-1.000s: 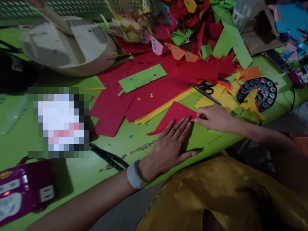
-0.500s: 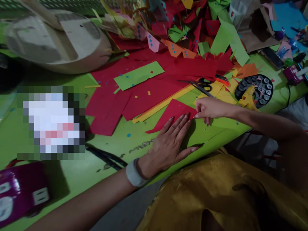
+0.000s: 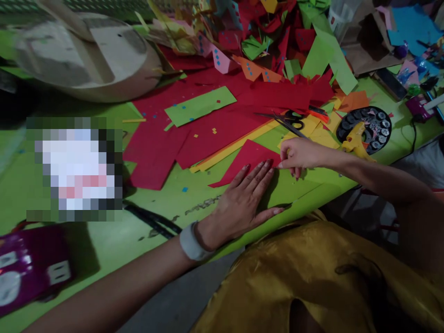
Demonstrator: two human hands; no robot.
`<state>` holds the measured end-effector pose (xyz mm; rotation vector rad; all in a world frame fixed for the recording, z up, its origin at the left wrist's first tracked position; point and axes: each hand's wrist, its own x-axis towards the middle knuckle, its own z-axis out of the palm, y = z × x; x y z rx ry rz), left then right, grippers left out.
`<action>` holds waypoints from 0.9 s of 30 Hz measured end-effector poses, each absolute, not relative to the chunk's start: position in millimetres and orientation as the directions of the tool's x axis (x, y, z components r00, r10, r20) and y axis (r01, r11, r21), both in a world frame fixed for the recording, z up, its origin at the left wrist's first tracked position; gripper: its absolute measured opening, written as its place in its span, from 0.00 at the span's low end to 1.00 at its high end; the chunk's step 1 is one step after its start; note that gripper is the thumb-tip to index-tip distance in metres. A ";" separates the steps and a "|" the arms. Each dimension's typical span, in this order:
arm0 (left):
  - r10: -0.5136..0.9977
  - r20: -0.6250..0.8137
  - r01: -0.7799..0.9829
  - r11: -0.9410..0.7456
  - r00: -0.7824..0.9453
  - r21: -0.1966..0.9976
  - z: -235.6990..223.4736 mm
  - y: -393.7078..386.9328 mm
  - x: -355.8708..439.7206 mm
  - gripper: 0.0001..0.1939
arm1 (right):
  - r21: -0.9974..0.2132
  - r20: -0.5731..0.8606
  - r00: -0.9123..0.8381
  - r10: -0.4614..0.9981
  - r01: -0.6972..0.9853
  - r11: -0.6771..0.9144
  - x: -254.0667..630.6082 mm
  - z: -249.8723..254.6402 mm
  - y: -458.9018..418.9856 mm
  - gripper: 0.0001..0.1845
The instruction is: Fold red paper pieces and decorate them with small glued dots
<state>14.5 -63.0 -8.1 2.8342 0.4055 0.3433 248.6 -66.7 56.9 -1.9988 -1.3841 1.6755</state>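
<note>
A piece of red paper point(image 3: 248, 159) lies on the green table near its front edge. My left hand point(image 3: 244, 199) rests flat on its lower edge, fingers stretched out and the thumb apart. At the paper's right corner my right hand point(image 3: 294, 155) is closed, with thumb and forefinger pinching that corner. Just beyond the right hand are black-handled scissors point(image 3: 295, 121), their blades pointing left over the larger red sheets point(image 3: 222, 129). Yellow paper strips point(image 3: 239, 145) run between those sheets and the piece under my hands.
A round wooden piece point(image 3: 138, 69) stands at the back left. Nearer are a blurred-out rectangle point(image 3: 79, 162) and a purple box with sockets point(image 3: 38, 268). Cut colored papers point(image 3: 249, 55) pile up at the back. A black round tray point(image 3: 378, 125) sits to the right, close to a phone point(image 3: 391, 84).
The camera view has shifted slightly. Both hands stay in nearly the same place on the red paper, the left flat and the right pinching its corner.
</note>
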 end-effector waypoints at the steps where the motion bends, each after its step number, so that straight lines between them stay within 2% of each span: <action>1: 0.298 0.183 0.238 -0.927 0.937 0.289 -6.6 -62.3 14.7 0.48 | -0.638 -0.688 -0.076 0.722 0.536 -0.552 246.2 53.3 -65.0 0.11; 7: 0.289 0.084 0.248 -0.913 0.954 0.325 2.3 -56.4 12.0 0.47 | -0.619 -0.706 -0.075 0.705 0.550 -0.561 248.2 45.0 -61.7 0.05; 12: 0.350 0.041 0.329 -0.909 0.936 0.256 8.5 -54.7 -24.2 0.43 | -0.659 -0.695 -0.128 0.708 0.508 -0.555 252.9 38.8 -63.0 0.08; 14: 0.400 0.041 0.383 -0.898 0.915 0.219 18.7 -52.9 -39.6 0.39 | -0.677 -0.683 -0.146 0.716 0.496 -0.544 254.5 35.8 -63.3 0.09; 17: 0.582 0.103 0.569 -0.811 0.806 0.134 43.1 -46.7 -38.9 0.28 | -0.688 -0.678 -0.168 0.716 0.489 -0.536 256.5 33.7 -62.9 0.10; 18: 0.646 0.105 0.629 -0.762 0.756 0.157 51.5 -43.8 -30.4 0.27 | -0.687 -0.680 -0.173 0.713 0.492 -0.535 256.9 33.9 -62.7 0.10; 19: 0.678 0.068 0.649 -0.724 0.732 0.233 58.9 -40.6 -18.4 0.25 | -0.686 -0.680 -0.176 0.711 0.496 -0.533 257.2 34.4 -62.5 0.10; 20: 0.704 -0.034 0.671 -0.659 0.709 0.339 64.5 -37.1 -3.9 0.24 | -0.686 -0.680 -0.178 0.711 0.498 -0.531 257.4 35.3 -62.3 0.09; 22: 0.649 -0.292 0.682 -0.498 0.703 0.535 69.2 -29.8 26.7 0.23 | -0.684 -0.678 -0.169 0.716 0.502 -0.529 257.2 37.5 -62.1 0.08; 23: 0.596 -0.406 0.697 -0.407 0.692 0.591 68.4 -26.2 40.2 0.24 | -0.683 -0.677 -0.163 0.718 0.504 -0.529 256.9 38.7 -62.1 0.08; 25: 0.507 -0.577 0.743 -0.217 0.640 0.633 62.4 -19.6 59.4 0.26 | -0.673 -0.682 -0.150 0.716 0.511 -0.535 256.0 40.9 -62.0 0.07; 27: 0.458 -0.639 0.751 -0.107 0.619 0.651 54.2 -14.6 67.6 0.27 | -0.658 -0.693 -0.141 0.707 0.522 -0.542 255.0 42.3 -61.7 0.07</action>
